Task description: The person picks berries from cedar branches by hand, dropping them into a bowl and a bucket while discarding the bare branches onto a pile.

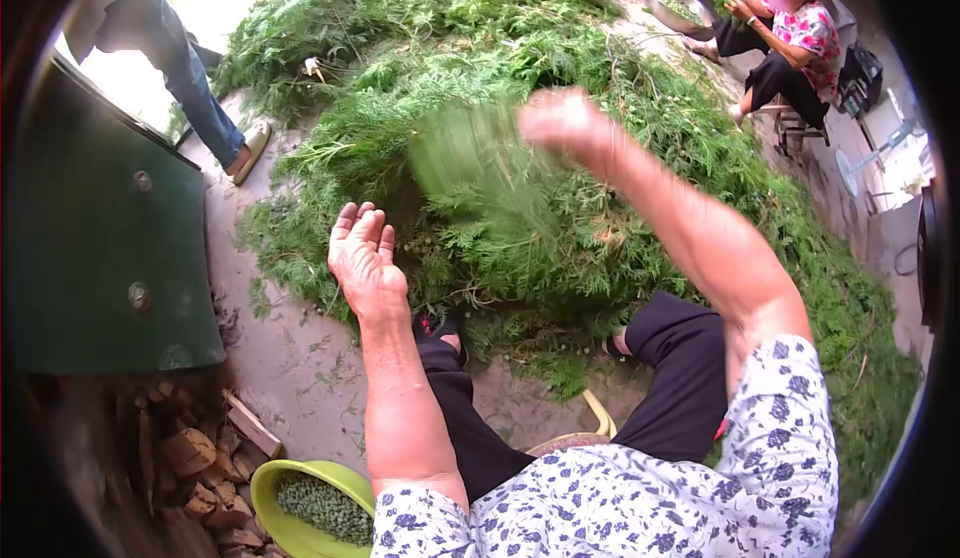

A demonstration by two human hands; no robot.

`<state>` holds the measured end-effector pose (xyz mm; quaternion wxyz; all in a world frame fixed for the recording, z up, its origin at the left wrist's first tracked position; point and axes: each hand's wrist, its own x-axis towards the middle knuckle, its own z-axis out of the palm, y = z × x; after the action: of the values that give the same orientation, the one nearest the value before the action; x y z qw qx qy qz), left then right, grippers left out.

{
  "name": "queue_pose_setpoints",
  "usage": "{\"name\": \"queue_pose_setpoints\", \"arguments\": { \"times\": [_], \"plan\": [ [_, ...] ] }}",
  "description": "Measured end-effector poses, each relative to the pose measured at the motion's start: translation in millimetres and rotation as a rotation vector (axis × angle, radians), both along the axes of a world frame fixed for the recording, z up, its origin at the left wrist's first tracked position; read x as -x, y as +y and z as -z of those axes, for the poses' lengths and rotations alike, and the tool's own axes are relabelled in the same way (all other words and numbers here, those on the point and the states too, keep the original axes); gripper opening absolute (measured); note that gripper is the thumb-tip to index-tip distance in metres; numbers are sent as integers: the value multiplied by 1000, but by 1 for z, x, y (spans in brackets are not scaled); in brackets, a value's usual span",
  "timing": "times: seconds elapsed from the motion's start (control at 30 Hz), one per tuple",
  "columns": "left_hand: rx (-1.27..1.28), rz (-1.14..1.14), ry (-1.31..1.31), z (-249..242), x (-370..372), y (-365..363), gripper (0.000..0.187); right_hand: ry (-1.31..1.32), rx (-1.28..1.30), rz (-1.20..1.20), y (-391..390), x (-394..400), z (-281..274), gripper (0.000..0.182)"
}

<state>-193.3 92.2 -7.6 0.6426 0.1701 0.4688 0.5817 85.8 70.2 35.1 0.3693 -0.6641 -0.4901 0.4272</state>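
Observation:
A large heap of green conifer branches [560, 248] spreads in front of my knees. My right hand [565, 123] is raised over the heap, smeared by motion, its fingers closed round a blurred green sprig [465, 153] that reaches out to the left. My left hand [368, 258] is held palm up at the heap's left edge, fingers partly curled and apart, with nothing in it. Low on the left, beside my left arm, a yellow-green basin [268, 508] holds small greenish cones or berries [325, 506].
A dark green metal panel [110, 228] stands on the left, with split firewood [200, 458] below. A person in jeans [175, 53] stands upper left. Upper right, a seated person [800, 38] holds a green sprig near a metal bowl [655, 3]; a fan [850, 173] stands nearby.

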Motion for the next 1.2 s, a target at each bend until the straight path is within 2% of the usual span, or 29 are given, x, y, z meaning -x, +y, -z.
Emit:
{"name": "queue_pose_setpoints", "arguments": {
  "times": [0.03, 0.07, 0.13, 0.17, 0.27, 0.37, 0.4, 0.43, 0.47, 0.53, 0.6, 0.67, 0.73, 0.8, 0.83, 0.9, 0.93, 1.03, 1.13, 1.17, 1.2],
  "plan": [
    [3, -5, -2, 0, 0, 1, 35, 295, -258, 78, 22, 4, -36, 21],
    [-7, -1, 12, 0, 2, 2, 34, 436, -392, -9, 38, -3, -51, 30],
    [-21, 0, -13, 3, 7, 7, 33, 332, -486, 53, 46, -3, -60, 27],
    [-23, 6, -6, 5, 10, 8, 32, 340, -450, 69, 37, -4, -44, 27],
    [-54, 28, -3, 5, 13, 12, 29, 124, -212, 134, 12, -19, 17, 21],
    [-36, 48, -30, 9, 17, 16, 27, -126, 161, 201, -36, -42, 98, 20],
    [-28, 64, -43, 8, 17, 15, 26, -141, 188, 415, -53, -42, 129, 19],
    [-22, 80, -59, 9, 18, 15, 24, -384, -1, 492, -69, -67, 187, 21],
    [-24, 87, -65, 11, 19, 15, 24, -644, -78, 636, -87, -66, 199, 24],
    [-46, 127, -72, 14, 16, 15, 23, -649, 119, 1015, -103, -69, 232, 32],
    [-49, 148, -89, 10, 8, 11, 23, -633, 161, 1052, -110, -71, 240, 41],
    [-17, 167, -75, 8, 0, 10, 24, -300, 167, 883, -104, -81, 238, 49],
    [-28, 203, -75, 6, -8, 8, 25, -464, 193, 864, -85, -81, 227, 61],
    [-12, 241, -48, 4, -14, 5, 26, -519, 147, 934, -69, -78, 227, 76],
    [-13, 243, -44, 4, -17, 4, 27, -515, 143, 942, -65, -81, 225, 76],
    [-20, 265, -38, 4, -23, 2, 27, -362, 296, 816, -57, -82, 218, 93],
    [-25, 284, -38, 4, -25, 0, 28, -355, 298, 814, -55, -74, 207, 93],
    [-30, 321, -31, 4, -35, -3, 29, -523, 439, 605, -51, -38, 191, 103],
    [-24, 352, -25, 3, -46, -6, 29, -731, 439, 521, -45, -4, 199, 94],
    [-12, 370, -41, 4, -48, -7, 29, -785, 365, 536, -47, 0, 208, 78],
    [3, 389, -58, 5, -50, -7, 29, -781, 365, 539, -47, -1, 214, 78]
  ]
}}
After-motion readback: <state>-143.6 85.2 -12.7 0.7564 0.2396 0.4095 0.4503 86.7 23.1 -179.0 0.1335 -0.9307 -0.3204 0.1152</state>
